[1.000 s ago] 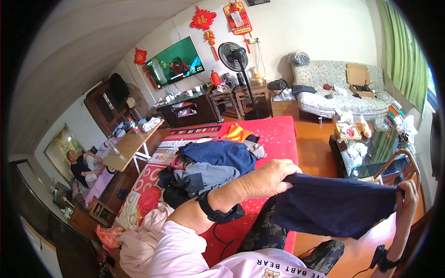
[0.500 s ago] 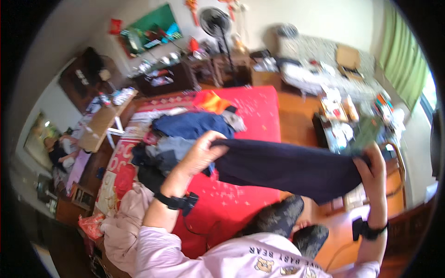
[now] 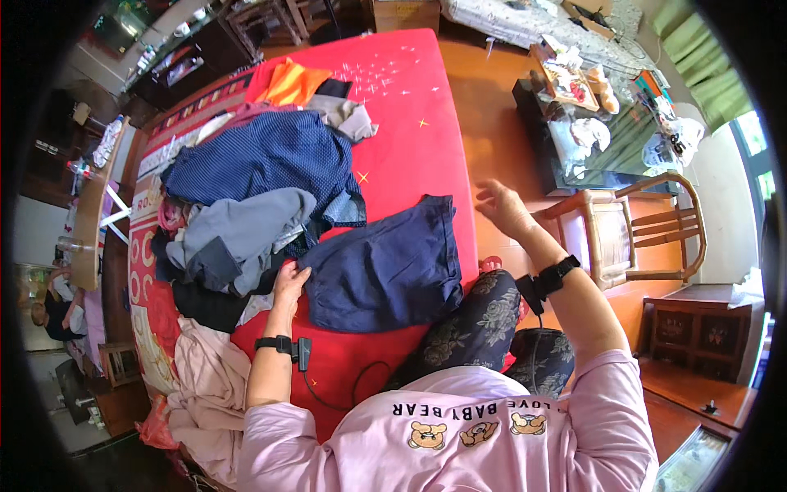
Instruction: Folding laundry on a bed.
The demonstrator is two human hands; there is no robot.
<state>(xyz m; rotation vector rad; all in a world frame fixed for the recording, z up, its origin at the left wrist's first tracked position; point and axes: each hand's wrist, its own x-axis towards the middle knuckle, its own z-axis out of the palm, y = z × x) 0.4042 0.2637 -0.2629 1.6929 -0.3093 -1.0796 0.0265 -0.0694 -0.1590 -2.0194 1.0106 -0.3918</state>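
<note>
A dark navy garment that looks like shorts point(image 3: 381, 266) lies spread on the red bed cover, its banded edge to the right. My left hand point(image 3: 290, 285) pinches its left edge between thumb and fingers. Off to the right, past the bed's edge, my right hand point(image 3: 506, 211) is raised with its fingers apart and nothing in it. Just beyond my left hand is a heap of clothes, with a grey garment point(image 3: 246, 234) on top. Farther back in the heap lies a dotted blue garment point(image 3: 266, 156).
An orange garment point(image 3: 295, 82) sits at the far end of the heap. Pale pink cloth point(image 3: 205, 385) is bunched at the near left. On the right are a wooden chair point(image 3: 611, 238) and a cluttered glass-topped table point(image 3: 623, 156). A person point(image 3: 61, 303) is at the far left.
The navy garment has come down from mid-air, where both hands held it stretched, onto the bed. My right hand has let go and moved off it; my head view has tilted downward.
</note>
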